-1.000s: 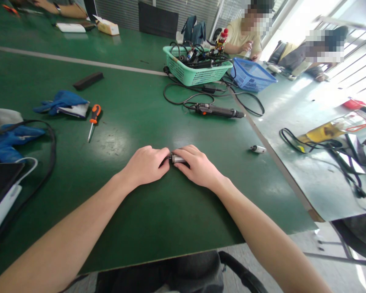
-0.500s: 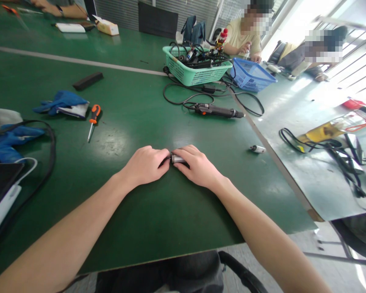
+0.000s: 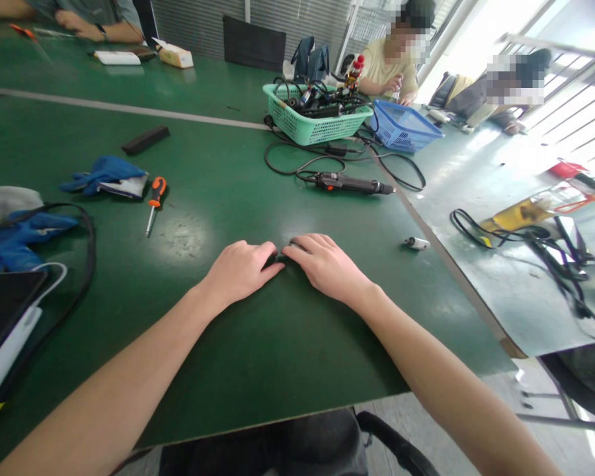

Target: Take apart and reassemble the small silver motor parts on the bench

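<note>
Left hand (image 3: 242, 270) and right hand (image 3: 328, 268) curled low over green table (image 3: 277, 357), close together, small dark part (image 3: 300, 247) mostly hidden under the right hand, cannot tell whether either grip is closed on it, silver cylinder (image 3: 417, 244) lying farther right, corded black tool (image 3: 353, 184) beyond.

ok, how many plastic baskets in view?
2. A green basket beyond the corded power tool, and a blue basket just right of it. Others could be hidden behind these.
</note>
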Demonstrator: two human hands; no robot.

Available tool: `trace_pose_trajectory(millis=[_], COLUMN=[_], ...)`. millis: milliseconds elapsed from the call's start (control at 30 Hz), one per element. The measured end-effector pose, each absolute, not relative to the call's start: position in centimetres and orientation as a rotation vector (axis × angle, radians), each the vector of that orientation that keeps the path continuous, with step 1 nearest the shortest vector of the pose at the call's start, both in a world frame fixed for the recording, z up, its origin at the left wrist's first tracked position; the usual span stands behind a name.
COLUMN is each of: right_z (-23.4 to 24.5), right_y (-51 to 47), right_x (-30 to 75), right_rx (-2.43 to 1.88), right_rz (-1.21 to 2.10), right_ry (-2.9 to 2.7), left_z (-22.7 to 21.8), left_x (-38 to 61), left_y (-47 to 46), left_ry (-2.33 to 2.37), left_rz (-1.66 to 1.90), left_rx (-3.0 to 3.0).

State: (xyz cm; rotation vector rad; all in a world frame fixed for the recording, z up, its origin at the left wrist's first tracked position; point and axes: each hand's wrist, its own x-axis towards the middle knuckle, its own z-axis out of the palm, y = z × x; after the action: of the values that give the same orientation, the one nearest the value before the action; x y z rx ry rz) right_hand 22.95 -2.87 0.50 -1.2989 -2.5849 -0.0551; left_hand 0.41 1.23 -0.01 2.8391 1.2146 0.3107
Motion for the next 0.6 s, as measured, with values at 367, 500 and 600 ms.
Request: trace_pose_trajectory(millis=[367,500,600], right_z=[0.3,-0.2,-1.2], right_y=[5.1,3.2,0.6], right_x=[39.9,46.5,49.3], right_rx=[-1.770,-1.827,-1.889], right_rz=[0.010,0.016,-0.011], right_ry=[-2.437,-2.351,-2.260], left_z=[0.5,0.3,0.2], left_x=[0.2,0.2,0.2], left_y=[1.1,1.2,1.3], left_ry=[1.126,1.131,1.128], left_rz=[0.339,0.341,0.338], left_rx=[2.821,2.812,2.807])
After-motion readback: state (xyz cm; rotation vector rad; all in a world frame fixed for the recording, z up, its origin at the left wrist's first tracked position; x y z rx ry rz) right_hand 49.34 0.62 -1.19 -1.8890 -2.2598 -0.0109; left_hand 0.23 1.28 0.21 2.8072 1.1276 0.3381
